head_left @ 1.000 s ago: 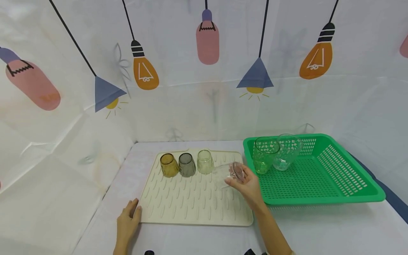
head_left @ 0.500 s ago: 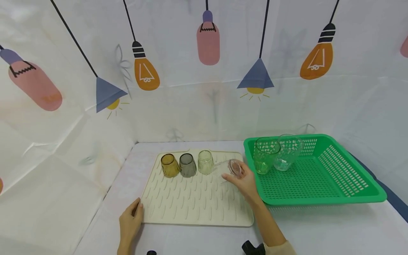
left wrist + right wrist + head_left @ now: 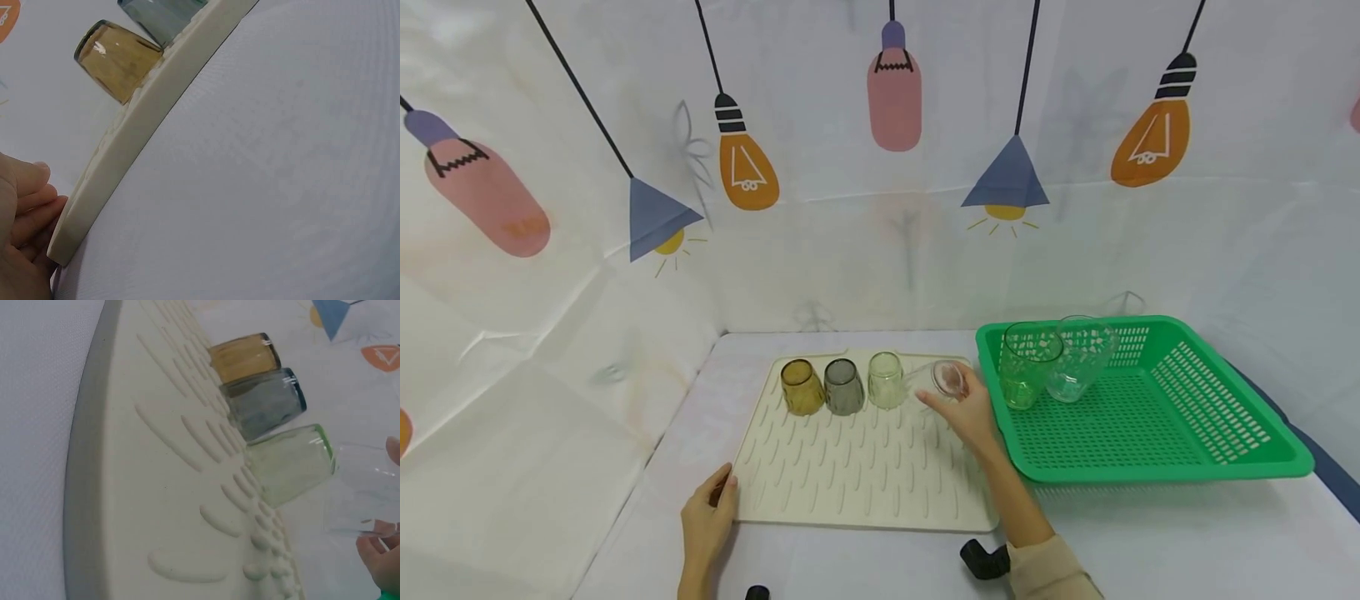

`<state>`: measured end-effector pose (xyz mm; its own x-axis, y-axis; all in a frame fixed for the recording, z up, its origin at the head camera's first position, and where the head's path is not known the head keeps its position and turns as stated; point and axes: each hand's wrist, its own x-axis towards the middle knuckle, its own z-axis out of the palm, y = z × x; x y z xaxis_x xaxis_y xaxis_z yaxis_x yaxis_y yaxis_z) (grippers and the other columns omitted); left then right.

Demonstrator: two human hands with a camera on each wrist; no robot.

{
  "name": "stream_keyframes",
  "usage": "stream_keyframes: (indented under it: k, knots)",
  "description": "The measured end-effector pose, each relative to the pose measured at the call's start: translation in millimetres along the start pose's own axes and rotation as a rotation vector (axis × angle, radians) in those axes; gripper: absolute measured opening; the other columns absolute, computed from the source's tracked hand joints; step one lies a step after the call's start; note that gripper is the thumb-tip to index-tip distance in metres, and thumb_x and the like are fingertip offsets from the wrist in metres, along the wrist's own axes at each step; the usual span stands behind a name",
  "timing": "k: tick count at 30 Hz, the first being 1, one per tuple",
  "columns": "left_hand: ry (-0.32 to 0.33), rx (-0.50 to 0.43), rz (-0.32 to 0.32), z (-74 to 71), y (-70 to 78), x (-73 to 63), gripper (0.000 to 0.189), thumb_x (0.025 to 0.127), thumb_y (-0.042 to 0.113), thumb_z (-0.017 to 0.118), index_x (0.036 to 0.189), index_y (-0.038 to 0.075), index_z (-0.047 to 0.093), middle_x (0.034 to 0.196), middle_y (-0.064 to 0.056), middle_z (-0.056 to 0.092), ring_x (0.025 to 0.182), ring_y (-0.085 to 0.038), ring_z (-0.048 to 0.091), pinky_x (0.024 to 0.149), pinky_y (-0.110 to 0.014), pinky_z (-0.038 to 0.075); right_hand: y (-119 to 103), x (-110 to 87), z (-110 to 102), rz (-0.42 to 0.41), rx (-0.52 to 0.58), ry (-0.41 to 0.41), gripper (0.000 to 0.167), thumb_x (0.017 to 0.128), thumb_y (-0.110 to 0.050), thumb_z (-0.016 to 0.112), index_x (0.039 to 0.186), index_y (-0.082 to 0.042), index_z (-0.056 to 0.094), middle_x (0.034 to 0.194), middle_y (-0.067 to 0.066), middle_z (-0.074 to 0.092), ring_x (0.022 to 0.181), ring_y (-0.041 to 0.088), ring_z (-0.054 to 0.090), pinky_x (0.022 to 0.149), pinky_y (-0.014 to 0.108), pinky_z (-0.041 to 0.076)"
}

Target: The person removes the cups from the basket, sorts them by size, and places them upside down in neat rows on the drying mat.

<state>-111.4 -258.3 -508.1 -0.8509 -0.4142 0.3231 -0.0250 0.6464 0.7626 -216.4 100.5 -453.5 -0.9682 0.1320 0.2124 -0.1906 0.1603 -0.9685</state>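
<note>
My right hand [image 3: 967,410] grips a clear glass [image 3: 947,379] by its sides, over the back right part of a cream drying mat [image 3: 865,475]. In the right wrist view the clear glass [image 3: 359,487] sits between thumb and fingers, beside a pale green glass [image 3: 292,464]. Upside down in a row along the mat's back stand an amber glass [image 3: 802,388], a grey glass [image 3: 844,388] and the pale green glass [image 3: 886,382]. At the mat's front left corner, my left hand [image 3: 706,512] touches the edge with its fingertips [image 3: 56,206].
A green plastic basket [image 3: 1157,471] stands to the right of the mat. At its left end are a green-tinted glass [image 3: 1021,375] and a clear tumbler [image 3: 1075,371]. Behind the table hangs a white sheet [image 3: 850,258] printed with lamps.
My right hand has moved toward the back of the mat with the clear glass, whose tilt has changed. My left hand stays at the corner.
</note>
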Motion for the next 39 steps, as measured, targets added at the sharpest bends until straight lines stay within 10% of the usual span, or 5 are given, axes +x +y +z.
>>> stream_keyframes:
  k: [9, 19, 26, 39]
  knots:
    - [0.001, -0.014, -0.002, 0.6, -2.4, 0.7, 0.031, 0.088, 0.005, 0.061, 0.115, -0.01, 0.061, 0.106, -0.027, 0.065, 0.08, 0.006, 0.051, 0.067, 0.002, 0.037, 9.1, 14.2, 11.2, -0.06, -0.039, 0.086, 0.074, 0.07, -0.009, 0.081, 0.133, 0.008, 0.044, 0.131, 0.025, 0.051, 0.122, 0.037, 0.049, 0.102, 0.05, 0.04]
    - [-0.068, -0.005, -0.061, -0.6, -1.6, -0.2, 0.041, 0.086, 0.008, 0.064, 0.122, -0.009, 0.057, 0.116, -0.03, 0.059, 0.107, -0.043, 0.058, 0.077, 0.003, 0.033, 15.9, 26.9, 17.7, -0.019, -0.076, 0.095, 0.077, 0.072, -0.009, 0.08, 0.135, 0.01, 0.041, 0.133, 0.027, 0.048, 0.124, 0.038, 0.045, 0.102, 0.049, 0.04]
    - [-0.101, 0.039, -0.064, -0.3, -0.9, 1.2, 0.046, 0.083, 0.006, 0.067, 0.124, -0.01, 0.053, 0.124, -0.029, 0.055, 0.117, -0.046, 0.049, 0.098, -0.048, 0.042, 19.6, 34.5, 20.7, -0.017, -0.116, 0.095, 0.078, 0.071, -0.01, 0.081, 0.135, 0.01, 0.041, 0.135, 0.028, 0.046, 0.124, 0.041, 0.044, 0.101, 0.05, 0.041]
    - [-0.119, 0.041, -0.028, -2.3, -2.3, 4.1, 0.046, 0.081, 0.003, 0.069, 0.121, -0.013, 0.054, 0.124, -0.027, 0.056, 0.115, -0.048, 0.048, 0.098, -0.054, 0.04, 27.9, 42.1, 20.2, 0.009, -0.236, 0.02, 0.08, 0.069, -0.012, 0.082, 0.135, 0.007, 0.042, 0.133, 0.028, 0.048, 0.124, 0.04, 0.046, 0.1, 0.051, 0.04]
